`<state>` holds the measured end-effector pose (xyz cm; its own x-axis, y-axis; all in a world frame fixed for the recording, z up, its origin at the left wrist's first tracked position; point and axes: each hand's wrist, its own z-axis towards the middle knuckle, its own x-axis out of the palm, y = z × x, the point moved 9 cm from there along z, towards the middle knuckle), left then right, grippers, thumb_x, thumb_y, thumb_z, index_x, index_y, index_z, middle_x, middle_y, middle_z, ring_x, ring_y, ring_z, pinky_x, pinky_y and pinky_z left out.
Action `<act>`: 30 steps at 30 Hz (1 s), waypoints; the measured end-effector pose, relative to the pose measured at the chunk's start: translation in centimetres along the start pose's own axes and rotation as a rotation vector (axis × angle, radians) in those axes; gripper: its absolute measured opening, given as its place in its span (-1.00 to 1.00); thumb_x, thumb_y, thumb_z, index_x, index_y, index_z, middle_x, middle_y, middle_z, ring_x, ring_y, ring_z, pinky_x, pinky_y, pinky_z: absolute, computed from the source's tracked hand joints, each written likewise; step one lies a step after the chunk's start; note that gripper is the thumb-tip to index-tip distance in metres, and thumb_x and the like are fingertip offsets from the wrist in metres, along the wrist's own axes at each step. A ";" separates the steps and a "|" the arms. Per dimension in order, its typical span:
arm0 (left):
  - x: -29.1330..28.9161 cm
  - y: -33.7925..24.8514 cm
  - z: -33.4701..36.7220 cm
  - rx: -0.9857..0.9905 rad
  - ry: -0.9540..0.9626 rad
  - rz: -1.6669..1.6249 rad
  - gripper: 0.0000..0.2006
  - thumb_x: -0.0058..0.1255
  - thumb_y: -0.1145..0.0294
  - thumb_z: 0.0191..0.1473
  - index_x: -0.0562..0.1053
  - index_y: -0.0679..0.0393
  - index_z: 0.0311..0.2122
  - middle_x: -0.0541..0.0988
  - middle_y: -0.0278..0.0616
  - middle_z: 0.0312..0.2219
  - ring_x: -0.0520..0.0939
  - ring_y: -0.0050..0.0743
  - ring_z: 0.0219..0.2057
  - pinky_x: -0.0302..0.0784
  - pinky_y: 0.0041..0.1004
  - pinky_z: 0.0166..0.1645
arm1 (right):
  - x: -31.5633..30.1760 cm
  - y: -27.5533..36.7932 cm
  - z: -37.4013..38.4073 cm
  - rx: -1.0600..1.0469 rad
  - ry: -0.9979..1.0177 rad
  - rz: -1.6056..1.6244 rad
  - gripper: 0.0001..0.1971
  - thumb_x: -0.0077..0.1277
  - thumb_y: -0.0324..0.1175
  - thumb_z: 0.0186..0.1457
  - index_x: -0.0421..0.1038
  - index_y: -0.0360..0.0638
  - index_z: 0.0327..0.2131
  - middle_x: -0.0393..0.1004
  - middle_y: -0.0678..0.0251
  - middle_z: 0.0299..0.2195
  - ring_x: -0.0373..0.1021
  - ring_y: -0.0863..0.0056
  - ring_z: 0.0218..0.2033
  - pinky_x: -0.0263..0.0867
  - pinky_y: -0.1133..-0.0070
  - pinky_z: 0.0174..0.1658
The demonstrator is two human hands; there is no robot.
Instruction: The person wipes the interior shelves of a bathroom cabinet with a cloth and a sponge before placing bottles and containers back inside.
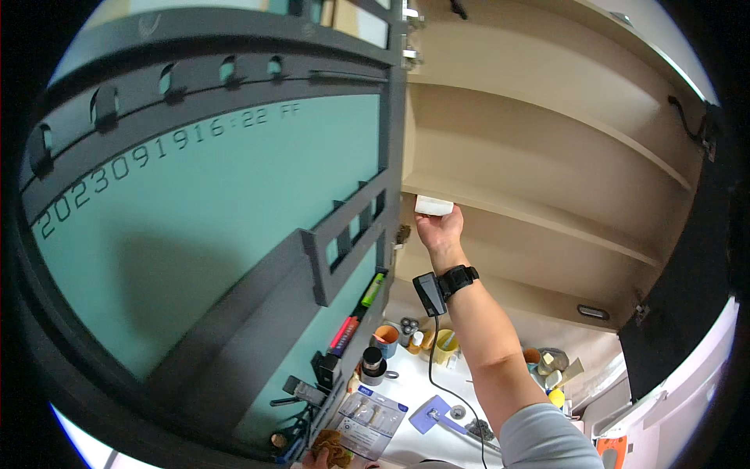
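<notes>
My right hand [441, 228] is raised into the beige cabinet with its fingers closed round a small white block [433, 205]. The block is just at the front edge of a shelf [516, 209], near the cabinet's left side; whether it touches the shelf I cannot tell. Fingertips on its far side are hidden. At the bottom edge, only a small part of my left hand [317, 461] shows, against a crumpled brown cloth [333, 449] that it appears to grip. A black strap [457, 279] with a small cabled device [430, 294] circles my right wrist.
On the left a large cabinet door [211, 187] stands wide, with dark organisers holding markers [373, 289]. Below lies a white countertop [410, 375] with a yellow cup [445, 346], a blue-and-orange mug [386, 338], a packet [367, 422] and a purple squeegee-like tool [432, 414]. A dark door [680, 266] flanks the right.
</notes>
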<state>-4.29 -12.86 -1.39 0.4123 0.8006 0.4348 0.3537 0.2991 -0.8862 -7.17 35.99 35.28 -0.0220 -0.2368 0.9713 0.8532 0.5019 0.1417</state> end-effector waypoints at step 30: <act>13.7 0.9 -5.6 -0.153 0.368 0.167 -0.71 -0.15 0.37 0.07 0.28 0.17 -0.08 0.44 -0.14 -0.45 0.45 -0.29 -0.49 0.39 -0.39 -0.42 | -3.9 47.0 -14.8 -0.707 -0.085 -0.208 -0.64 -0.44 -0.13 0.14 0.24 -0.07 -0.14 0.34 0.35 -0.19 0.29 0.39 -0.18 0.28 0.43 -0.16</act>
<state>6.39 -4.50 4.64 0.7367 0.5844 0.3403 0.3662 0.0784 -0.9272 40.72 48.18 35.36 -0.2359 -0.1892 0.9532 0.9582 -0.2090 0.1956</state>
